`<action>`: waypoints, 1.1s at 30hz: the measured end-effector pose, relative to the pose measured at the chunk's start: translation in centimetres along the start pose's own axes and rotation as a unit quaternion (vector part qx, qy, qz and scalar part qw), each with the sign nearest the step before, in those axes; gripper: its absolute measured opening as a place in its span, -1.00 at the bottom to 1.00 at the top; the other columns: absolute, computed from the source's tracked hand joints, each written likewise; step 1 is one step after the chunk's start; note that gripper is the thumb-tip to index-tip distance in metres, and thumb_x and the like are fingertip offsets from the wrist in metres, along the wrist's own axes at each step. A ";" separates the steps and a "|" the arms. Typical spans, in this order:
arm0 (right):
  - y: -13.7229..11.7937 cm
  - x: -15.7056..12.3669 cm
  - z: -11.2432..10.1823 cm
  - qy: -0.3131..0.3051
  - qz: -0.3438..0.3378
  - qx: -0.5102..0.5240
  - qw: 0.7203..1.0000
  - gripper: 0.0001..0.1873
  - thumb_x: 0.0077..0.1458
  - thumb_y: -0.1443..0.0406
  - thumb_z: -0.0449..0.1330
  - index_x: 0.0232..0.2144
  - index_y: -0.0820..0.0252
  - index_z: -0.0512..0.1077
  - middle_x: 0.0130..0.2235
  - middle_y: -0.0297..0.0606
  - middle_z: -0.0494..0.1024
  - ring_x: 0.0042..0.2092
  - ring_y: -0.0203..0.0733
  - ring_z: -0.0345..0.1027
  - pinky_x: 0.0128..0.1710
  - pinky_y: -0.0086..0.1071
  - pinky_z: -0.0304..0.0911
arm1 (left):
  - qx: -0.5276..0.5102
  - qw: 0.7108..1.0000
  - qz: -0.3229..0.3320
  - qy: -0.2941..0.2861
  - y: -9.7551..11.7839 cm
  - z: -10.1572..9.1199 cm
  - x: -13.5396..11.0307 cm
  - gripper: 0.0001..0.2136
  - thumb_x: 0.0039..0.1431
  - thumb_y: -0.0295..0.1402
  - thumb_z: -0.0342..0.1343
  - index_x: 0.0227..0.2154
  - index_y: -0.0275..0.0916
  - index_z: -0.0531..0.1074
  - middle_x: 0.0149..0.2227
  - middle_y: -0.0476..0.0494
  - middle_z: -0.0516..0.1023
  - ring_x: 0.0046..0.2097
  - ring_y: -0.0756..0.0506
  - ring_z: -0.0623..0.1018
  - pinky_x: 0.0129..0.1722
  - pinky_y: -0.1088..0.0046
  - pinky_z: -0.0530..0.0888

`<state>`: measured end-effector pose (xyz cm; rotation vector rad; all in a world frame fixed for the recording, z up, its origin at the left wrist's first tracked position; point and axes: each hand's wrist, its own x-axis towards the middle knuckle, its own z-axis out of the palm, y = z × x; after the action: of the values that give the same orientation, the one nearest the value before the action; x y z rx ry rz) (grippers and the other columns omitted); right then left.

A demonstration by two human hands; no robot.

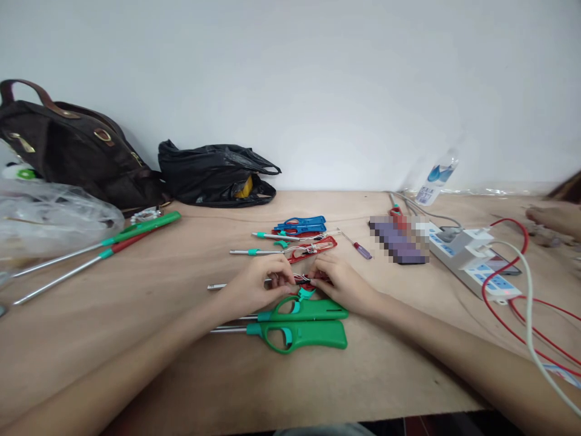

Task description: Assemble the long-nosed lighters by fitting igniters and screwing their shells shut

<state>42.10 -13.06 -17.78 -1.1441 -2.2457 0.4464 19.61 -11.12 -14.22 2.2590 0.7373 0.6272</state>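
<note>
Both my hands meet at the table's middle over an opened red lighter (303, 279) with small wires and a metal tube sticking out to the left. My left hand (258, 284) pinches its left part, fingers closed. My right hand (340, 281) grips its right end, fingers curled. Just in front of them lie two green long-nosed lighters (302, 333), side by side. Behind my hands rest another opened red lighter half (313, 248) and blue shell halves (302, 224).
A small screwdriver (361, 248) lies right of the parts. A white power strip (472, 260) with red and white cables sits at right, near another person's hand (551, 221). Brown handbag (68, 145), black plastic bag (213, 172), clear bag (45, 218) and two long lighters (104, 248) stand at left.
</note>
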 end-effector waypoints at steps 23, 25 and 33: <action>0.3 0.0 0.3 -0.008 0.002 0.010 1.000 -0.81 0.05 0.54 0.15 -0.43 0.19 0.29 -0.34 -0.27 0.42 -0.29 -0.20 0.26 -0.30 -0.37 0.18 | 0.321 0.920 0.205 -0.091 -0.9 1.5 0.2 -0.77 0.30 -0.55 -0.09 -0.16 -0.23 0.45 -0.17 -0.17 0.46 -0.18 -0.10 0.46 -0.16 0.43 0.42; 0.3 0.0 0.4 -0.007 -0.001 0.007 1.000 -0.82 0.07 0.53 0.15 -0.43 0.19 0.30 -0.35 -0.27 0.42 -0.30 -0.21 0.26 -0.31 -0.37 0.18 | 0.307 0.928 0.194 -0.083 -0.8 1.3 0.1 -0.79 0.31 -0.53 -0.09 -0.17 -0.26 0.43 -0.13 -0.19 0.46 -0.13 -0.11 0.46 -0.14 0.41 0.42; 0.3 0.0 0.4 0.004 -0.013 -0.014 1.000 -0.79 0.07 0.52 0.17 -0.46 0.18 0.27 -0.38 -0.31 0.41 -0.31 -0.23 0.25 -0.32 -0.38 0.15 | 0.138 0.983 0.113 -0.053 0.0 -0.2 -0.2 -0.80 0.34 -0.42 -0.11 -0.11 -0.26 0.40 -0.14 -0.15 0.51 -0.11 -0.09 0.49 -0.11 0.42 0.42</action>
<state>42.05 -12.85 -18.24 -1.1276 -2.2640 0.4010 19.35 -11.15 -14.10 2.6354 0.5460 0.5294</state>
